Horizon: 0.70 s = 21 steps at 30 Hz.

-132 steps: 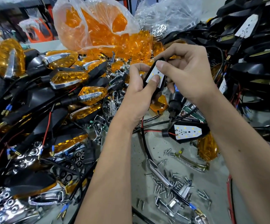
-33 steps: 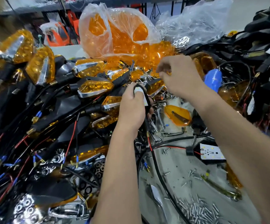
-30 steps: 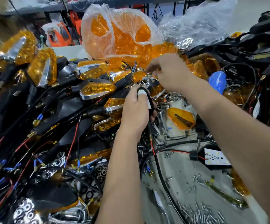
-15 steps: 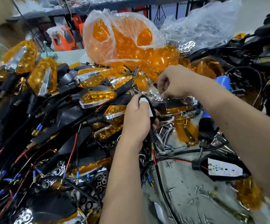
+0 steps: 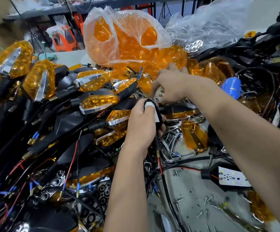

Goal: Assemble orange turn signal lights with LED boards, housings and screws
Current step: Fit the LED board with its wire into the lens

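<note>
Mid-assembly, by the look of it: left hand (image 5: 141, 124) clenched round housing (image 5: 158, 117), board (image 5: 151, 107) seated, dead centre. Right hand (image 5: 171, 86) at 12 o'clock, rummaging among chrome trims (image 5: 172, 139); grip state impossible to tell. Next, probably: lens (image 5: 193, 136) from 3 o'clock, then screws (image 5: 207, 199) at 5. Piles crowding 9 and 12; open counter (image 5: 191, 190) only toward 5.

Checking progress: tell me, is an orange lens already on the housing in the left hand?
No: the black housing in the left hand shows its bare white LED board.

grey shelf (image 5: 89, 7) on dark legs behind, pale floor (image 5: 266, 12) beyond
</note>
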Motion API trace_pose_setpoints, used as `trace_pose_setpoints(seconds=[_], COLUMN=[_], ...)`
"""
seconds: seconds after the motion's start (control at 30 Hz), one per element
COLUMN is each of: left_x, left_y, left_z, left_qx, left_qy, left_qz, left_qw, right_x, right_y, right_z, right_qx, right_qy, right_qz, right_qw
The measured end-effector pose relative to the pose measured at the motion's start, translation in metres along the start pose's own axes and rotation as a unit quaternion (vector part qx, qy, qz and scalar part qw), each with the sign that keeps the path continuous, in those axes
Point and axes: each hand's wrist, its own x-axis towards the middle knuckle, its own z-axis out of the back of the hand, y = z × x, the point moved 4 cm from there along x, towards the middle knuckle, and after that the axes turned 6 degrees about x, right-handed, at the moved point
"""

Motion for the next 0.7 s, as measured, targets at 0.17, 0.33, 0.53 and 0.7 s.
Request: trace_pose_setpoints(seconds=[0.17, 0.33, 0.53, 0.7], left_x=[-0.003, -0.003, -0.009, -0.018], left_y=[-0.002, -0.01, -0.023, -0.026], left_z=[0.0, -0.002, -0.018, -0.05], left_qx=[-0.043, -0.163, -0.197, -0.178], left_qy=[0.0, 0.011, 0.078, 0.124], left_qz=[0.012, 0.01, -0.004, 0.007], left_qw=[0.999, 0.987, 0.977, 0.976], right_x=[-0.003, -0.054, -0.123, -0.147], right_y=[-0.008, -0.046, -0.074, -0.08], right_z=[-0.003, 0.026, 0.03, 0.018], right_qx=[0.055, 0.259, 0.576, 0.605], right_qy=[-0.03, -0.253, -0.228, -0.216], right_qz=[-0.032, -0.032, 0.013, 0.037], right_qw=[0.998, 0.932, 0.785, 0.765])
